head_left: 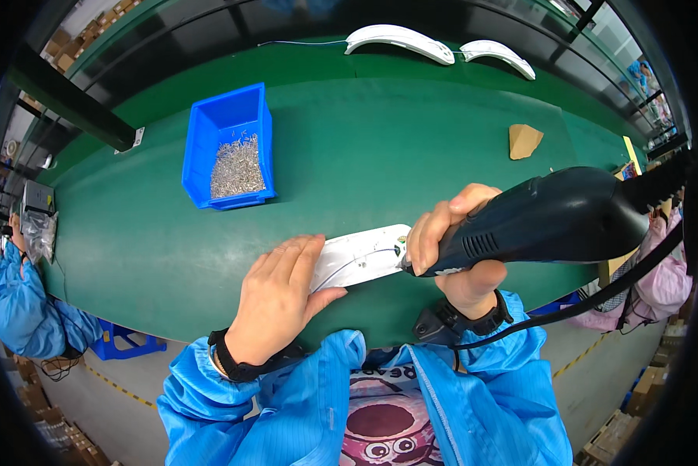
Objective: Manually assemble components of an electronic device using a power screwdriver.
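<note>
At a smooth green table (364,163) in a room with stacked cartons (648,391), I have a thin white panel (356,258) before me: my left hand (279,291) clasps one end, my right hand (440,233) grips a glossy black tool (551,217) at the other, rounded one. Farther off sits a blue plastic bin (223,116) of glinting metal bits (238,169).

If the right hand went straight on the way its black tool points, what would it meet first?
Likely the white piece: the black tool in the right hand points at its right end, though depth leaves contact unclear.
</note>
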The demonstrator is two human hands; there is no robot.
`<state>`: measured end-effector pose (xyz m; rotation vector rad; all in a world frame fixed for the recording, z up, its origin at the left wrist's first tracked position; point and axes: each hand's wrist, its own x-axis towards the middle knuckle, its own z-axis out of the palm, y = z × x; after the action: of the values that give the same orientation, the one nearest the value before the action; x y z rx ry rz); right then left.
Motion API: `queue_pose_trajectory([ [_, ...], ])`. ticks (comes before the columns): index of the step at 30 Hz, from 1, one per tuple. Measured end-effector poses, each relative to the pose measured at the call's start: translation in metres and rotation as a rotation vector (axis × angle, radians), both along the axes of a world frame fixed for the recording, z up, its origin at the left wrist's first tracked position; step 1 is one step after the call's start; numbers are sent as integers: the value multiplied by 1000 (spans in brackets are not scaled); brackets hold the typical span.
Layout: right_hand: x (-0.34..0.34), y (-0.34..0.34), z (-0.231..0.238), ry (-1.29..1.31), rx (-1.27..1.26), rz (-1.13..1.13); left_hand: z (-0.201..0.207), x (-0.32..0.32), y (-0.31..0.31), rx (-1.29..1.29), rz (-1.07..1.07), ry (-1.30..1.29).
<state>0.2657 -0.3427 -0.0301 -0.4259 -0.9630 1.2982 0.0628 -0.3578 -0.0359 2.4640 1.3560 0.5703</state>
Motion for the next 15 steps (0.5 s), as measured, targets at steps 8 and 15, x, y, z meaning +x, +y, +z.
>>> queue_pose_trajectory([
  [8,0,1,-3,28,40,2,2,2,4,22,-25,13],
  [15,1,1,-1,-16,-8,-25,4,0,4,15,-31,8],
])
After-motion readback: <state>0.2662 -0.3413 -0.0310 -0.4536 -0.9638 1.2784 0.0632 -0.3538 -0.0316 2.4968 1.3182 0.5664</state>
